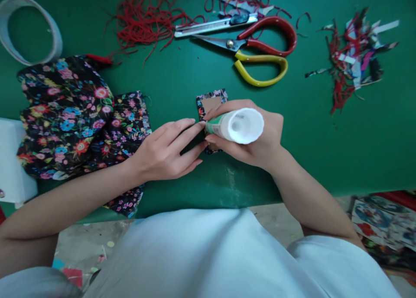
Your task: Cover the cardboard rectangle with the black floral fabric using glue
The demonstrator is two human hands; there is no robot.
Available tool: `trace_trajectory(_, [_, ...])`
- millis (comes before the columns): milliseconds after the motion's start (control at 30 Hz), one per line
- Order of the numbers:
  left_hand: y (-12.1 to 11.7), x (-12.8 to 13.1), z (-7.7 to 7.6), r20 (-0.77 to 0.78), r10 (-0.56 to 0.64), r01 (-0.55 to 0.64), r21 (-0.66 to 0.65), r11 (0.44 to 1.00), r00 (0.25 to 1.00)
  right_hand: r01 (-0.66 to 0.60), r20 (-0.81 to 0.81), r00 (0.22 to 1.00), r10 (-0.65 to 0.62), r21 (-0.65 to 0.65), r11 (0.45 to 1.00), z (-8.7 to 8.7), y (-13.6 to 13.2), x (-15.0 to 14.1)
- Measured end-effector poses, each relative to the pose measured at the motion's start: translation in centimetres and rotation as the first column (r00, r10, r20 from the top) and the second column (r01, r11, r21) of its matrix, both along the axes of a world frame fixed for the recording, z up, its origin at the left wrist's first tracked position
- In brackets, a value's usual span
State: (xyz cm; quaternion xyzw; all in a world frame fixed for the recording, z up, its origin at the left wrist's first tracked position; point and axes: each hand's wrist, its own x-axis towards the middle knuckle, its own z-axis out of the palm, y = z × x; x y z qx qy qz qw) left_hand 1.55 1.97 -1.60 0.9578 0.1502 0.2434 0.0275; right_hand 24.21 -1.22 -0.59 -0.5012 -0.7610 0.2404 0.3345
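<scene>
My right hand is closed around a glue stick with a green and white barrel, its white base facing up. Its lower tip is hidden by my fingers. Under it lies a small rectangle of floral fabric with a brown card piece on top, partly covered by my hands. My left hand rests flat at the left edge of that rectangle, fingers stretched out and fingertips close to the glue stick. Left of it is a larger folded black floral cloth, with my left forearm across its lower part.
Beyond my hands are scissors with red and yellow handles, a box cutter and red cord strands. A tape roll and white box sit at left. Mixed scraps lie right on the green table.
</scene>
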Motion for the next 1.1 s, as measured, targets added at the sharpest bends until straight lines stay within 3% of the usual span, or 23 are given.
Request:
trace_trajectory(233, [0.08, -0.3, -0.15, -0.039, -0.033, 0.03, -0.079, 0.996, 0.999, -0.025, 0.01, 1.0, 0.024, 0.116, 0.993, -0.83, 0.35, 0.12])
trace_trajectory(700, [-0.04, 0.02, -0.11, -0.138, 0.045, -0.081, -0.269, 0.96, 0.989, -0.065, 0.022, 0.998, 0.063, 0.132, 0.989, -0.9, 0.43, 0.25])
trace_trajectory(1100, [-0.18, 0.03, -0.22, -0.144, 0.063, -0.101, -0.27, 0.958, 0.988, -0.137, -0.031, 0.99, 0.139, 0.06, 0.989, -0.47, 0.02, 0.11])
